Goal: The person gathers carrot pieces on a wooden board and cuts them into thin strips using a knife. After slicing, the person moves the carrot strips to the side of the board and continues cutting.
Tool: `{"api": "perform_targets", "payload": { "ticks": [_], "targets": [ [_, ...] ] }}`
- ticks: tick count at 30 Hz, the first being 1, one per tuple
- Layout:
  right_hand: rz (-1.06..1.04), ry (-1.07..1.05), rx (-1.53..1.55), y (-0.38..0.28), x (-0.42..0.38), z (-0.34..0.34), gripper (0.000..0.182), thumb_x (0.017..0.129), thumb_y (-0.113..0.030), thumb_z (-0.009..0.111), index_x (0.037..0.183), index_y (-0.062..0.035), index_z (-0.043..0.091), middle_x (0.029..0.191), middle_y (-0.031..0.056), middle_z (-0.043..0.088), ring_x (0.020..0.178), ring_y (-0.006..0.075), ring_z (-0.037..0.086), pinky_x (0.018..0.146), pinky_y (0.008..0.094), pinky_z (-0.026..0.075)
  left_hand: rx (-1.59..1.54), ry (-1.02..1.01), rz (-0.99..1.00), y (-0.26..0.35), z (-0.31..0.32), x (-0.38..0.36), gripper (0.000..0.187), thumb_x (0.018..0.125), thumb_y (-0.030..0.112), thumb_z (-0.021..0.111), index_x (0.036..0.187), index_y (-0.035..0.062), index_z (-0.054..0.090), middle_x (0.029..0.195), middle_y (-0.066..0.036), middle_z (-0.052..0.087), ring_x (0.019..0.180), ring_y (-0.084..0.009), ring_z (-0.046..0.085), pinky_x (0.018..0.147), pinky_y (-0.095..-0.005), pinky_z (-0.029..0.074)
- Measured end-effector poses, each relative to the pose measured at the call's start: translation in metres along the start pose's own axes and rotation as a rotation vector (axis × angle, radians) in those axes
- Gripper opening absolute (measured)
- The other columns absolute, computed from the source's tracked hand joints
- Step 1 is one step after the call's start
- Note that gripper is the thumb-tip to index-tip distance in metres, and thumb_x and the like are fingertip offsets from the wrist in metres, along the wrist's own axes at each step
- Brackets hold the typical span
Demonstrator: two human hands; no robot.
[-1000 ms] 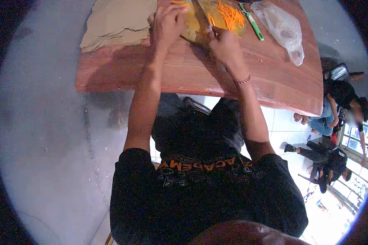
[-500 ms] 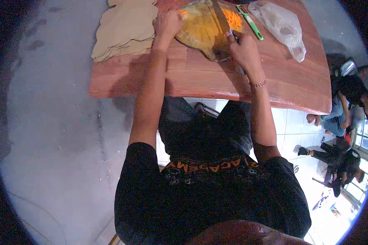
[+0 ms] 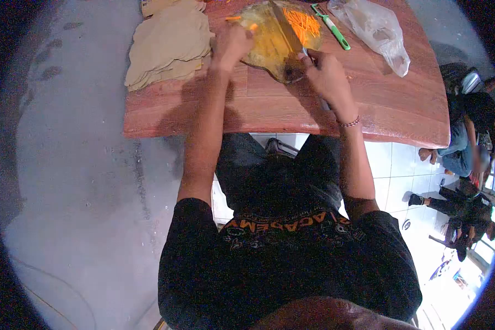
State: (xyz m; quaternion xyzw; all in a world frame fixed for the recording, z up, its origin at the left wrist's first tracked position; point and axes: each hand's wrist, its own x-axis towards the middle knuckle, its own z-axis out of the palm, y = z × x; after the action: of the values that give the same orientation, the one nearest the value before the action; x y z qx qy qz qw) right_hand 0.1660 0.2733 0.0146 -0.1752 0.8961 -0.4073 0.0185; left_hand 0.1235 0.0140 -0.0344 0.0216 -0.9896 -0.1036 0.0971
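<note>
In the head view, a round wooden chopping board point(image 3: 265, 44) lies on the table's far side. My right hand point(image 3: 329, 77) is wrapped round the handle of a knife point(image 3: 287, 26), whose broad blade slants across the board. To the blade's right sits a pile of thin carrot strips point(image 3: 303, 24). My left hand point(image 3: 234, 47) is at the board's left edge, fingers curled together at a small carrot piece point(image 3: 253, 26); the grip is partly hidden. Another carrot piece point(image 3: 232, 18) lies just beyond those fingers.
A green-handled peeler point(image 3: 334, 30) and a crumpled clear plastic bag point(image 3: 375, 36) lie right of the board. Brown paper sheets point(image 3: 170, 47) are stacked on the left of the wooden table point(image 3: 280, 113). Other people point(image 3: 462, 220) sit on the floor at the far right.
My left hand has shifted slightly right and down, uncovering more carrot at its fingertips. The knife stays in my right hand, its blade a little further left. The whole view has shifted slightly.
</note>
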Motion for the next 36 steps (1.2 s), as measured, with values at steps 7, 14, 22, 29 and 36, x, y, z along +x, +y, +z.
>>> {"api": "perform_targets", "payload": {
  "ticks": [7, 14, 22, 29, 36],
  "targets": [
    [0.001, -0.038, -0.012, -0.001, 0.002, 0.012, 0.034, 0.091, -0.030, 0.057, 0.103, 0.0009, 0.066, 0.089, 0.0312, 0.065, 0.087, 0.0474, 0.064, 0.077, 0.0536, 0.051, -0.149, -0.007, -0.115, 0.058, -0.003, -0.041, 0.028, 0.086, 0.034, 0.063, 0.090, 0.0077, 0.073, 0.088, -0.017, 0.070, 0.088, -0.0336, 0.068, 0.078, -0.0482, 0.052],
    [0.016, -0.079, -0.032, -0.001, 0.010, 0.017, 0.034, 0.092, -0.030, 0.057, 0.107, -0.0006, 0.064, 0.090, 0.0297, 0.066, 0.088, 0.0473, 0.064, 0.076, 0.0544, 0.051, -0.441, 0.250, -0.002, 0.014, 0.027, -0.042, 0.032, 0.084, 0.042, 0.068, 0.099, 0.0140, 0.072, 0.102, -0.006, 0.070, 0.099, -0.0271, 0.064, 0.090, -0.0482, 0.043],
    [0.017, -0.096, -0.006, -0.010, 0.002, 0.016, 0.033, 0.094, -0.030, 0.055, 0.099, -0.0002, 0.067, 0.088, 0.0290, 0.066, 0.085, 0.0472, 0.064, 0.073, 0.0536, 0.051, -0.192, 0.338, 0.139, 0.036, 0.007, -0.053, 0.032, 0.085, 0.041, 0.070, 0.102, 0.0153, 0.075, 0.109, -0.001, 0.070, 0.100, -0.0259, 0.062, 0.091, -0.0423, 0.043],
    [-0.047, -0.086, -0.046, -0.010, -0.001, 0.021, 0.032, 0.095, -0.030, 0.055, 0.100, -0.0008, 0.067, 0.086, 0.0292, 0.066, 0.084, 0.0473, 0.065, 0.073, 0.0541, 0.051, -0.268, 0.387, 0.148, 0.027, 0.029, -0.046, 0.028, 0.085, 0.040, 0.070, 0.095, 0.0153, 0.078, 0.101, 0.002, 0.073, 0.095, -0.0261, 0.062, 0.095, -0.0422, 0.042],
    [-0.043, -0.043, -0.077, -0.013, -0.007, 0.027, 0.032, 0.095, -0.029, 0.055, 0.098, -0.0004, 0.068, 0.080, 0.0291, 0.065, 0.078, 0.0471, 0.065, 0.069, 0.0539, 0.052, -0.153, 0.474, 0.158, 0.030, 0.025, -0.051, 0.024, 0.083, 0.039, 0.069, 0.089, 0.0171, 0.079, 0.101, 0.006, 0.073, 0.100, -0.0207, 0.058, 0.089, -0.0421, 0.035]
  ]
}}
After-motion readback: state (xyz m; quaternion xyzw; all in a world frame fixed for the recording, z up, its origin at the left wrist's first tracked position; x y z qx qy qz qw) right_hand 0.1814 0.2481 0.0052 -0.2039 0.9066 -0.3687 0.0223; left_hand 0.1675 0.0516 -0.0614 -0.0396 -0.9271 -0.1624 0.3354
